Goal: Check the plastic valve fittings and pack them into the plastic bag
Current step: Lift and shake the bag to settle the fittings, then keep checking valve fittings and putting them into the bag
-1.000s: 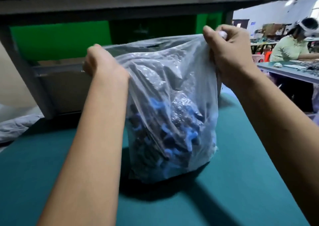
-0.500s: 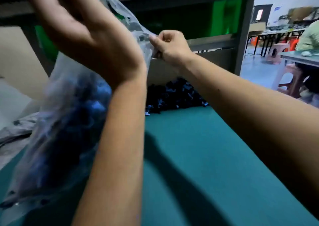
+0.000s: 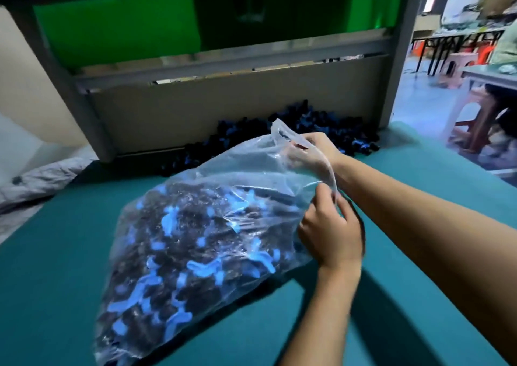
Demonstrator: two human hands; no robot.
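Observation:
A clear plastic bag lies on its side on the teal table, filled with black and blue plastic valve fittings. Its mouth points to the right. My left hand pinches the near edge of the mouth between thumb and fingers. My right hand grips the far edge of the mouth, partly veiled by the film. A pile of loose fittings lies at the back of the table, behind the bag.
A cardboard panel in a grey metal frame stands along the table's back, with green boards above. Crumpled grey plastic lies at the left edge. Stools and other work tables stand to the right.
The bag was upright, then lifted and swung to the left; now it lies on its side on the table. Both hands have shifted to the mouth on its right side.

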